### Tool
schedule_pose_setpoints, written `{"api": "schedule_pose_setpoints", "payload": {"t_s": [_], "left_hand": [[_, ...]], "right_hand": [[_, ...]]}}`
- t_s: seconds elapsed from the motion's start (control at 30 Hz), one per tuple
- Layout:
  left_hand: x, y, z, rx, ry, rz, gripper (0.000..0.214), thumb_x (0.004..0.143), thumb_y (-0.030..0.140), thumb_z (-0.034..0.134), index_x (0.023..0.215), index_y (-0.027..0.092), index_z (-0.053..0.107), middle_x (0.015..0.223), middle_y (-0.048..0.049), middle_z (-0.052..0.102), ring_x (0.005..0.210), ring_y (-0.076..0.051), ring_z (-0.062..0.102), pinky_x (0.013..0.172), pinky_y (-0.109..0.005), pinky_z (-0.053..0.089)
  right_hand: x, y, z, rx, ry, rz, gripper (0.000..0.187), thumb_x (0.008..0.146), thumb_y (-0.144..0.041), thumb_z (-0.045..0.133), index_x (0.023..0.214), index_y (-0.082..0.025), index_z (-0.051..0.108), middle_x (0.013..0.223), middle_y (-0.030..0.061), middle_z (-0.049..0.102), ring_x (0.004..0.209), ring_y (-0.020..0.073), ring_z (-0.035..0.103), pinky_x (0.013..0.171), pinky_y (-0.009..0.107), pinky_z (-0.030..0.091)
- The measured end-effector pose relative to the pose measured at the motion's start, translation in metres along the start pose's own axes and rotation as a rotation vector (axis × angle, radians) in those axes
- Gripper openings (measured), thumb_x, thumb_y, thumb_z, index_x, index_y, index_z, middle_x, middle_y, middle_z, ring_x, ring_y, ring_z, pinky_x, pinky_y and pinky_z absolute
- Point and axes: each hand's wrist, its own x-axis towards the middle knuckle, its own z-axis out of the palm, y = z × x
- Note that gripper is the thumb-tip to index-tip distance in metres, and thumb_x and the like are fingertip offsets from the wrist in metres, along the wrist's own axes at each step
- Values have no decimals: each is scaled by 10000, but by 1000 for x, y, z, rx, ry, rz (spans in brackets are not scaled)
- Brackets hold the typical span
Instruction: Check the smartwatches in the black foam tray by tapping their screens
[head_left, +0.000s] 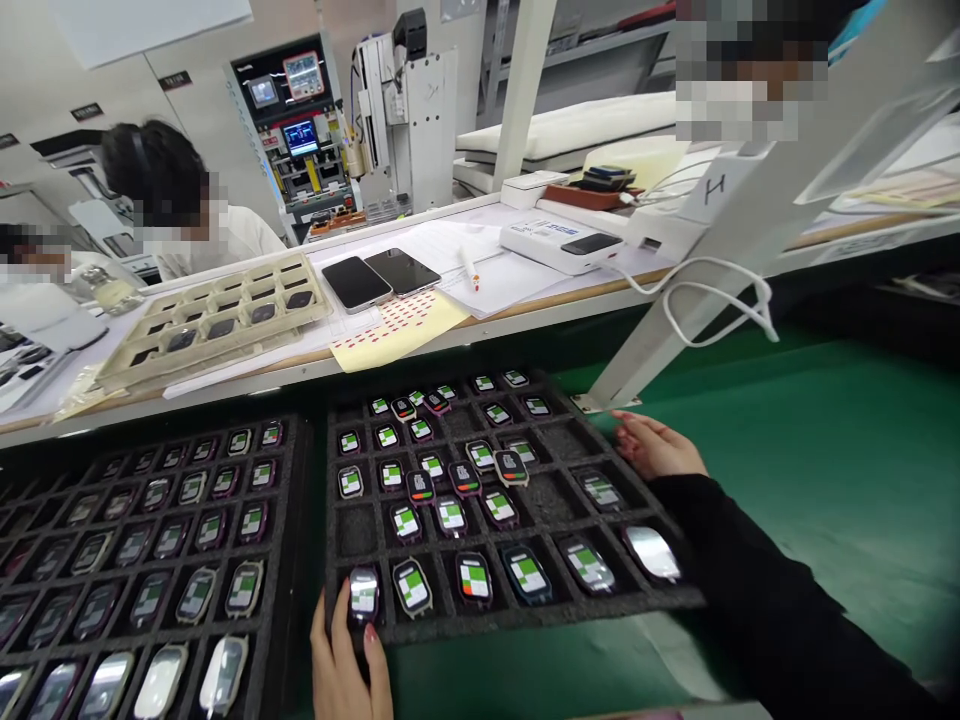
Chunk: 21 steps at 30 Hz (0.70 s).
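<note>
Right foam tray point(352, 532): black grid, about thirty smartwatches point(474, 578) showing green-and-white screens.
Left foam tray point(291, 560): black grid, dozens more watches.
Beige tray point(214, 325): on the bench point(570, 290), dark items in its pockets.
Phones point(379, 278): two, side by side.
Right hand point(656, 445): open, flat on the green mat point(825, 480), just beside the right tray.
Left hand point(349, 660): gripping the front corner watch point(363, 595) in the right tray.

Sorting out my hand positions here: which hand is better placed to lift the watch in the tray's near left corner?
Left, most likely. The left hand is at that corner, its fingers flanking the watch. The right hand lies beyond the far right edge of the tray.
</note>
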Motion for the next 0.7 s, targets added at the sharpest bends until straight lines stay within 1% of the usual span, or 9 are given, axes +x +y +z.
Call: {"api": "schedule_pose_setpoints", "payload": {"t_s": [0.07, 0.13, 0.2, 0.3, 0.37, 0.47, 0.53, 0.6, 0.7], "left_hand": [[0, 1, 1, -3, 10, -12, 430, 959, 373, 334, 1297, 189, 526, 1386, -151, 431, 1281, -297, 455, 979, -449, 470], [-1, 1, 2, -11, 18, -20, 436, 959, 380, 332, 1310, 186, 504, 1390, -145, 433, 1285, -297, 451, 989, -452, 462], [-2, 2, 4, -27, 44, -19, 473, 955, 387, 331, 1363, 169, 431, 1395, -153, 437, 1289, -301, 449, 1005, -462, 447], [-3, 2, 7, -35, 103, -49, 571, 946, 401, 342, 1448, 137, 277, 1400, -175, 443, 1280, -309, 462, 1012, -463, 442], [-4, 3, 8, -20, 101, -90, 585, 948, 413, 333, 1460, 140, 260, 1403, -176, 443, 1272, -314, 471, 991, -456, 455], [-4, 4, 8, 4, 47, -119, 545, 957, 422, 294, 1438, 169, 326, 1414, -160, 433, 1271, -319, 472, 950, -438, 479], [-4, 4, 8, 19, 43, -134, 555, 956, 423, 292, 1456, 182, 296, 1423, -155, 423, 1273, -319, 470, 935, -433, 487], [-4, 4, 9, 32, 54, -146, 576, 952, 417, 303, 1476, 184, 251, 1423, -156, 423, 1274, -316, 470, 933, -431, 489], [-5, 0, 9, 36, 47, -120, 550, 949, 398, 312, 1455, 184, 307, 1413, -147, 433, 1274, -297, 472, 962, -414, 480]], "right_hand": [[1, 5, -5, 172, -5, 34, 192, 734, -400, 611, 840, -247, 563, 637, -12, 491, 537, 147, 455, 491, 276, 396], [2, 4, -7, 298, -41, 106, 244, 673, -363, 673, 862, -238, 583, 648, -15, 479, 534, 139, 431, 476, 268, 377], [2, 1, -8, 337, -96, 186, 297, 632, -333, 694, 887, -215, 595, 666, -6, 468, 530, 136, 413, 461, 272, 364], [3, -4, -7, 389, -151, 250, 300, 648, -314, 669, 910, -194, 585, 710, 7, 434, 539, 137, 393, 452, 282, 351], [3, -5, -7, 443, -175, 248, 260, 680, -300, 635, 910, -198, 569, 715, -1, 384, 541, 134, 368, 452, 283, 340], [0, -5, -7, 479, -197, 230, 172, 731, -313, 569, 873, -225, 530, 699, -17, 292, 529, 138, 316, 447, 292, 312], [-4, -7, -6, 465, -203, 207, 123, 750, -328, 528, 833, -242, 498, 690, -22, 241, 519, 147, 278, 438, 303, 280], [-10, -10, -4, 460, -206, 158, 102, 758, -334, 512, 805, -251, 476, 687, -32, 197, 510, 148, 236, 435, 307, 244], [-17, -13, -2, 440, -195, 90, 121, 747, -350, 523, 787, -257, 457, 689, -45, 149, 506, 144, 179, 445, 302, 193]]}}
